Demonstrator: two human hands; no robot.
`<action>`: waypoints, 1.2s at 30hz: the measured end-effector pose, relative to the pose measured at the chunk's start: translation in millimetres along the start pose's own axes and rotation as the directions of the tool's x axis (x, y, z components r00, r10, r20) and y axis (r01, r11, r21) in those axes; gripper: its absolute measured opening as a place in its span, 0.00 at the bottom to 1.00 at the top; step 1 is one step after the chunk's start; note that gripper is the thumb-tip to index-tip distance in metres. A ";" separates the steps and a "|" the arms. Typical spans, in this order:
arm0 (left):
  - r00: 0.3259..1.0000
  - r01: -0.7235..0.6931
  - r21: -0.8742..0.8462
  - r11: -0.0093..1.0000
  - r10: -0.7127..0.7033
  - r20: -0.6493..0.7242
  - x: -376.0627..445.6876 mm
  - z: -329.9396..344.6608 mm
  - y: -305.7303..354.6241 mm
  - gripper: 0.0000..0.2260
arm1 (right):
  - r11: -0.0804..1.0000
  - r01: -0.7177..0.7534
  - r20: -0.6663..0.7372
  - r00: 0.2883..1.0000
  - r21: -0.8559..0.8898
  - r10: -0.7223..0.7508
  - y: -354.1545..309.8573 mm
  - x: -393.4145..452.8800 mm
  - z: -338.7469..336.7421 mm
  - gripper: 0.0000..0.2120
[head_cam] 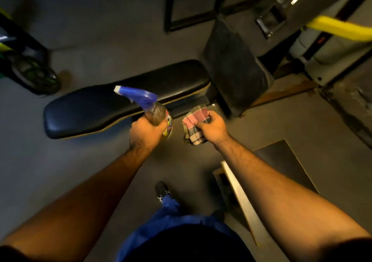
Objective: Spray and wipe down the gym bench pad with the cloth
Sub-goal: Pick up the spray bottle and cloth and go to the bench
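Note:
A long black gym bench pad lies across the middle of the view, with an upright back pad at its right end. My left hand grips a clear spray bottle with a blue trigger head, its nozzle pointing left over the pad's near edge. My right hand holds a bunched pink and beige checked cloth just in front of the bench, off the pad.
Dark rubber floor surrounds the bench. A machine frame with a yellow bar stands at the right, another machine at the left. A metal beam and dark plate lie by my feet at the lower right.

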State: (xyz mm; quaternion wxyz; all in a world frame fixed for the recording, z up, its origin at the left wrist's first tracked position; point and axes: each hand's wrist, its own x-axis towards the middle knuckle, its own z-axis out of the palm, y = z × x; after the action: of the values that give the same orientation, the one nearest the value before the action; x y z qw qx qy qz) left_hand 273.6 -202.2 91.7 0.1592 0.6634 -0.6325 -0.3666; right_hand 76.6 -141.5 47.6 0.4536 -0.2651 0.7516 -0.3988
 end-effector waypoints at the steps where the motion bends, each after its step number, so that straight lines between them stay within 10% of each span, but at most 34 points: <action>1: 1.000 0.028 -0.022 0.999 -0.028 -0.011 11.3 -15.2 -11.0 0.22 | 1.000 0.004 0.004 1.000 -0.019 -0.003 -10.8 6.9 18.6 0.10; 14: 0.982 0.160 -0.072 0.985 -0.166 -0.088 177.3 -114.7 -76.5 0.09 | 0.992 -0.120 0.129 0.985 0.048 0.113 -106.7 118.0 184.4 0.13; 36: 0.930 0.344 0.100 0.934 -0.324 -0.172 488.8 0.2 -117.4 0.12 | 0.922 -0.384 0.408 0.851 0.052 0.332 -86.4 468.6 317.9 0.08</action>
State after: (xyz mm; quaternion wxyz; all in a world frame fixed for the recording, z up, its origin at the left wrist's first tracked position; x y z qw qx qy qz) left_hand 324.5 -651.9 -127.0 0.0993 0.7964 -0.5186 -0.2950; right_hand 153.9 -658.7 -186.2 0.6774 -0.1641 0.6538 -0.2946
